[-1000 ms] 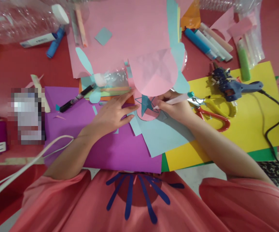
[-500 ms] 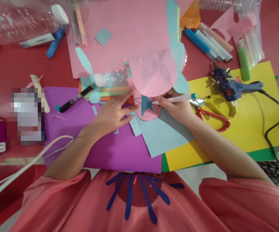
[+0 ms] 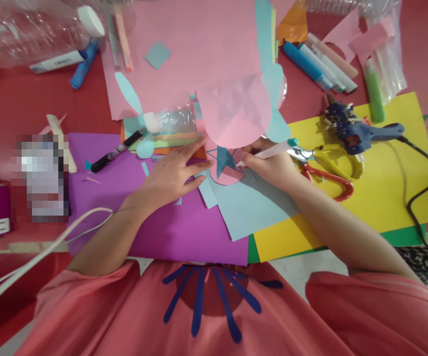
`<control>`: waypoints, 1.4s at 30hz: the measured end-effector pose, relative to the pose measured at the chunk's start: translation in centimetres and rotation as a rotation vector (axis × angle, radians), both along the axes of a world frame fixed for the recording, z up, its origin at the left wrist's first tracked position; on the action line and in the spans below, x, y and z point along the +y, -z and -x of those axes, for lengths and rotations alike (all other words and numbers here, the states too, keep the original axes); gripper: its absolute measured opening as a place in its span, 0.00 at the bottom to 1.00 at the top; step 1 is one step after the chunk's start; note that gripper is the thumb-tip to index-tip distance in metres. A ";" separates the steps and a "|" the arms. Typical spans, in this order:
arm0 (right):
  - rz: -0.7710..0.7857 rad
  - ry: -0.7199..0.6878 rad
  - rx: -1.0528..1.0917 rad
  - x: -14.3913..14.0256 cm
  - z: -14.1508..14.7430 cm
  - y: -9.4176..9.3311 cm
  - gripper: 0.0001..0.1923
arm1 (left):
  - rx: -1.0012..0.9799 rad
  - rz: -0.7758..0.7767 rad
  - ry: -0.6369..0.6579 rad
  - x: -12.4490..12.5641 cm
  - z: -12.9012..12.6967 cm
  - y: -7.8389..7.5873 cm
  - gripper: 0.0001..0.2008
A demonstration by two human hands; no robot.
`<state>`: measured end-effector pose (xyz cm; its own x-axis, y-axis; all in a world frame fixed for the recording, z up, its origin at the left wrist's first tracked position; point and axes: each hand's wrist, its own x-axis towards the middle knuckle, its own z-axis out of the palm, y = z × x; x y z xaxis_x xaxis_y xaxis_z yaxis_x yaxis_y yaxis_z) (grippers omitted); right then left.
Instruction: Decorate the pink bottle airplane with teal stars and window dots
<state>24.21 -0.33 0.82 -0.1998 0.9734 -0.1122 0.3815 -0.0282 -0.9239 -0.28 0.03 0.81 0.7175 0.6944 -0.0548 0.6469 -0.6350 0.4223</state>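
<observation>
My right hand (image 3: 269, 162) is closed around a white marker (image 3: 273, 150) with a teal end. Its tip touches a round pink paper piece (image 3: 226, 178), on which a star (image 3: 224, 160) is drawn and partly coloured teal. With fingers spread, my left hand (image 3: 177, 173) lies flat, its fingertips at the left edge of that piece. Just beyond both hands lies a clear plastic bottle (image 3: 179, 118) with a large pink paper shape (image 3: 236, 111) over its body. Light-blue paper wings (image 3: 278, 106) stick out at the right end. Light-blue paper (image 3: 254, 207) lies beneath the round piece.
Red-handled scissors (image 3: 334, 185), yellow-handled scissors (image 3: 342, 165) and a blue glue gun (image 3: 358, 136) with a black cord lie right, on yellow paper (image 3: 392, 183). Several markers (image 3: 306, 64) lie behind. A black pen (image 3: 117, 150) rests on purple paper (image 3: 99, 198). A white cable (image 3: 51, 252) crosses the left front.
The white marker's tip has shifted slightly down and right on the star, and its teal end has tilted up and left. My left hand stays in place.
</observation>
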 end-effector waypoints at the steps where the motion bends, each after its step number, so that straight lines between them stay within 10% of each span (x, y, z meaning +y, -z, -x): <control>1: 0.012 -0.006 0.000 0.0 0.0 -0.1 0.09 | 0.001 -0.001 -0.001 0.0 0.0 0.0 0.15; 42: -0.021 0.068 0.031 -0.1 -0.3 0.3 0.10 | 0.007 -0.018 0.005 0.0 0.1 0.0 0.15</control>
